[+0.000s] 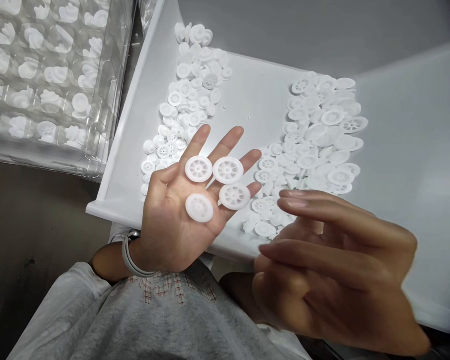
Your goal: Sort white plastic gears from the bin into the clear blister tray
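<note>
My left hand (pixel 187 225) is palm up with its fingers spread. Several small white plastic wheels rest on it, unclasped. A wheel with a smoother face (pixel 199 208) lies on the palm, and spoked wheels, among them one near the index finger (pixel 198 169) and one by the little finger (pixel 234 196), sit across the finger bases. To the right and closer to the camera is my right hand (pixel 333 270), slightly blurred. Its fingers are half bent and apart, with nothing visible between them. The two hands do not touch.
Beneath and beyond my hands is a white tray (pixel 255 75) with raised sides. It bears a left pile of smaller white wheels (pixel 195 80) and a right pile of mostly larger ones (pixel 322 125). At upper left, a clear compartmented tray (pixel 97 120) holds white parts.
</note>
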